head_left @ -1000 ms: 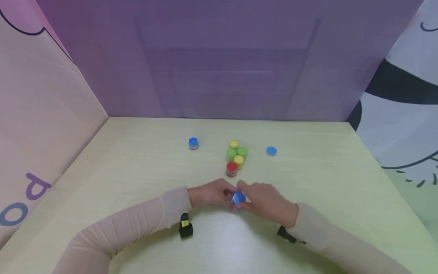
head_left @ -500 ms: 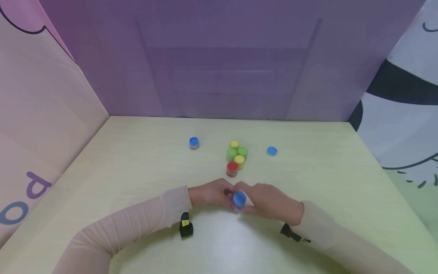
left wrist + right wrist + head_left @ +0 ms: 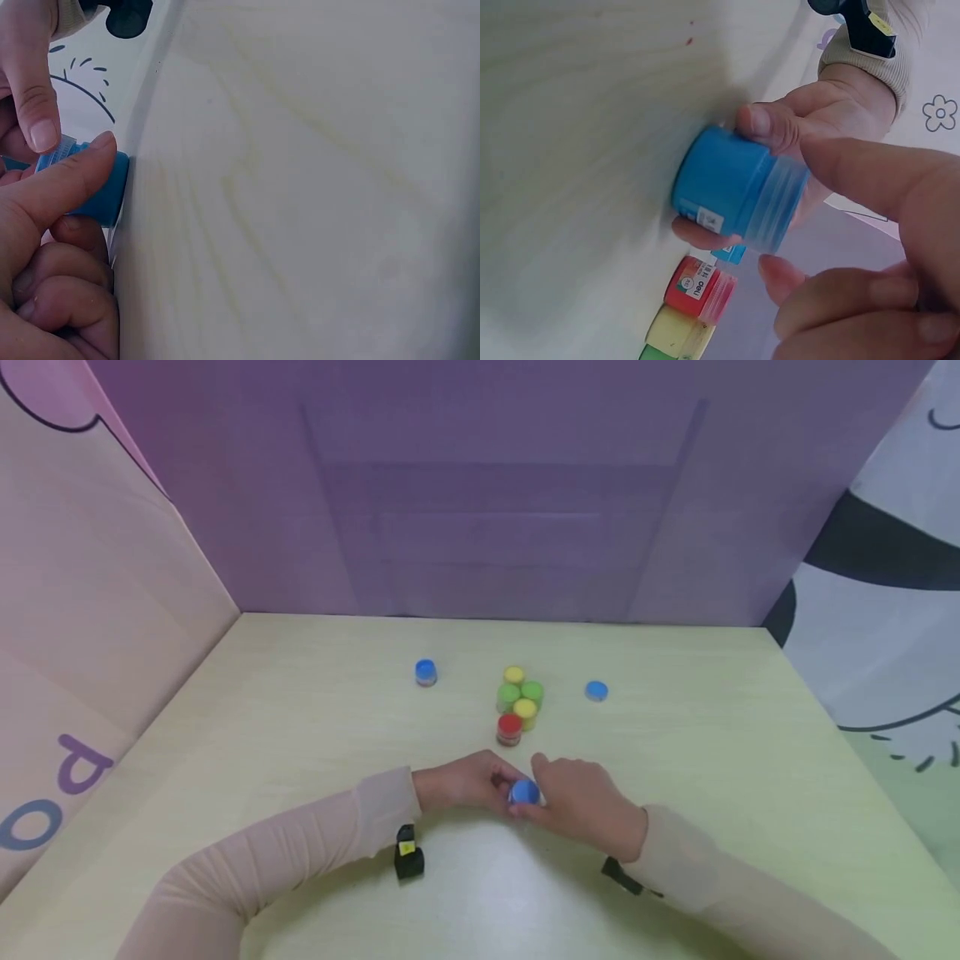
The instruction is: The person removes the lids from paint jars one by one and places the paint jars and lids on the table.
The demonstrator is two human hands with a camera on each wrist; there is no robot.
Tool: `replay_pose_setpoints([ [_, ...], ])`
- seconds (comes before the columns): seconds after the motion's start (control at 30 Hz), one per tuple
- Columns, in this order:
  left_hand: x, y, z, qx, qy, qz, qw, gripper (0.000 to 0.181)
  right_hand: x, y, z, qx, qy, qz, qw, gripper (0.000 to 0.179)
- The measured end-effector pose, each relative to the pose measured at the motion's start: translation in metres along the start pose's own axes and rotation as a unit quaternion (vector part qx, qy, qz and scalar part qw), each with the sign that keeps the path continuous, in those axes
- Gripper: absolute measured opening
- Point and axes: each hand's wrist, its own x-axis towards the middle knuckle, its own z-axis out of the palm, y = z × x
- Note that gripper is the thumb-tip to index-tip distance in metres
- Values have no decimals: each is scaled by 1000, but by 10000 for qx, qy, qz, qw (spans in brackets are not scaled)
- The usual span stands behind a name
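Observation:
A small blue jar with a clear ridged lid is in my left hand, just over the front middle of the table. The left thumb lies along the jar's side, with fingers curled under it. My right hand is at the lid end. Its thumb touches the lid's edge, while the index fingertip stands a little off the lid in the right wrist view. Beyond the hands stands a red jar, close to two yellow and two green jars.
One blue jar stands at the back left and another blue jar at the back right. A purple panel rises behind the table. Black wrist cameras hang below both sleeves.
My right hand first drew in on the lid with thumb and index finger, then spread them apart again and turned back. The left hand and its jar have barely moved.

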Motion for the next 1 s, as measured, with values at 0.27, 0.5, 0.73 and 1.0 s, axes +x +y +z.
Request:
replay_pose_setpoints([
  [0.27, -1, 1, 0, 92, -25, 113, 9999, 30, 1, 0, 0, 64, -34, 1, 10000, 36],
  [0.5, 0, -1, 0, 91, -66, 185, 9998, 28, 0, 3, -1, 125, -7, -252, 9996, 30],
  [0.73, 1, -2, 0, 38, -17, 175, 9998, 27, 0, 5, -1, 73, 81, -477, 9988, 29],
  [1.0, 1, -2, -1, 10, -73, 247, 9997, 28, -1, 7, -1, 50, 171, -641, 9978, 28],
])
